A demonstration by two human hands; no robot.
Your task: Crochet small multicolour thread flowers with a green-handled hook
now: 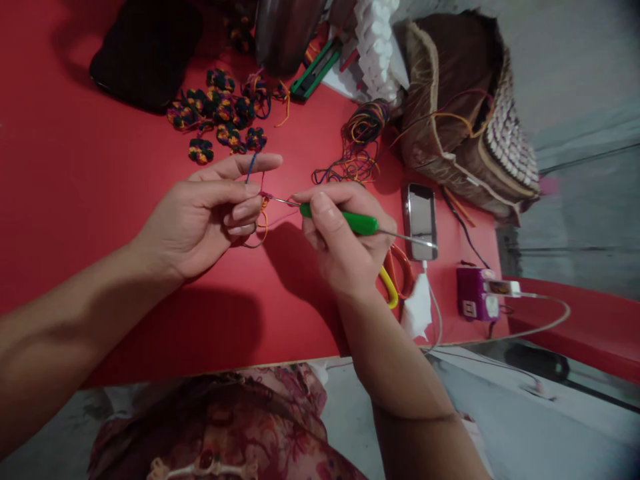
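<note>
My right hand (340,233) is closed around the green handle of a crochet hook (363,223), whose thin metal tip points left. That tip meets a small piece of crochet (265,198) in pink and orange yarn. Thumb and fingers of my left hand (210,210) pinch this piece, and the index finger is stretched out with a strand of blue yarn (251,167) over it. An orange loop hangs below the left fingers. Part of the piece is hidden behind them. Several small crocheted flowers (225,107) lie on the table just beyond my left hand.
On the red table (45,167) are a black case (147,53), a green box cutter (316,70), tangled yarn (367,123), scissors (400,273), a phone (421,220) on a cable and a purple adapter (477,293). A brown bag (450,100) stands at the back right.
</note>
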